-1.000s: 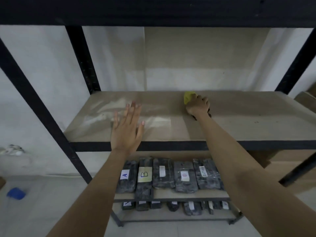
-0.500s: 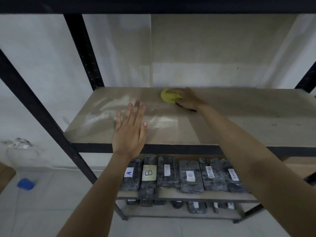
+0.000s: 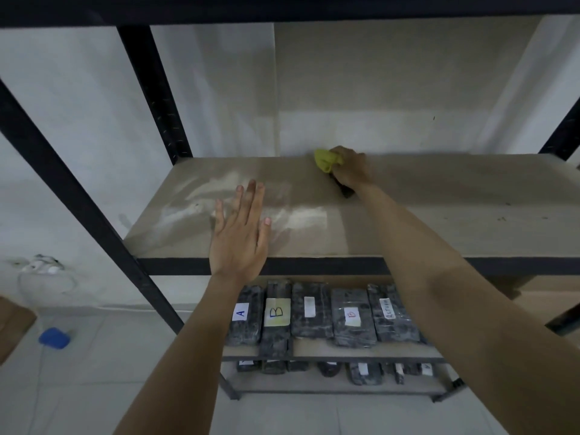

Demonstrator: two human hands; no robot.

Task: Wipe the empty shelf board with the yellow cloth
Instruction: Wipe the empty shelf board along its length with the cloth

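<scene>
The beige shelf board [image 3: 439, 215] spans a black metal rack at chest height. My right hand [image 3: 350, 171] reaches to the board's back edge near the middle and grips a bunched yellow cloth [image 3: 324, 160], which presses on the board by the wall. My left hand [image 3: 240, 233] lies flat at the board's front left, fingers straight and together, palm down. Pale smeared patches show on the board's left half around that hand.
Black uprights [image 3: 153, 92] frame the rack, with a dark shelf overhead. Several dark wrapped packs with labels [image 3: 314, 312] fill the lower shelves. A blue object [image 3: 54, 338] and a white cable [image 3: 40, 268] lie at the floor's left. Cardboard [image 3: 12, 324] shows at the far left.
My right hand slid the cloth leftward along the back edge, then a little back toward the right. My left hand has stayed flat at the front left.
</scene>
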